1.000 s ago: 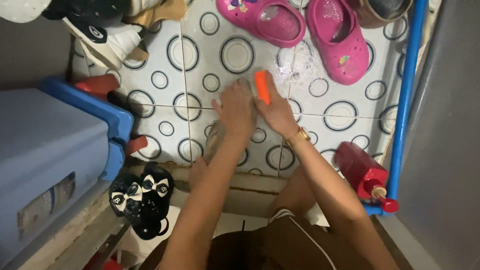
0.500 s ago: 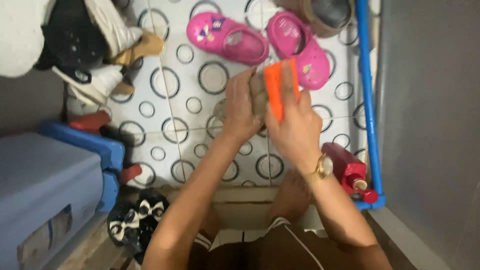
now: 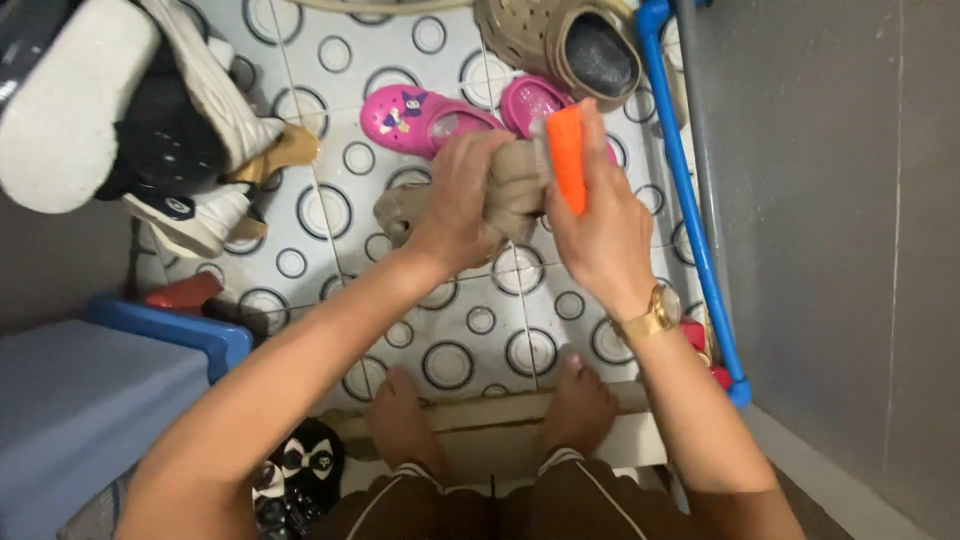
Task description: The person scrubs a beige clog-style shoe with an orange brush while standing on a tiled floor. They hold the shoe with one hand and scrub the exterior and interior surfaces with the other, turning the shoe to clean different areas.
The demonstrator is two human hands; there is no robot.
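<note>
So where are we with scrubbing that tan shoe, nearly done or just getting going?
In hand: the left hand grips the tan shoe above the tiled floor, and the right hand holds the orange brush against it. Done: hard to tell, as the hands hide most of its surface. Possibly left: the pink clogs and the second tan clog lie untouched.

Left hand (image 3: 462, 195) covers most of beige shoe (image 3: 515, 190); red bottle (image 3: 705, 350) mostly behind right wrist

White floor tiles (image 3: 470, 330) bear dark rings; clogs (image 3: 425, 117) pink, brush (image 3: 567, 155) orange, pipe (image 3: 690, 220) blue.
</note>
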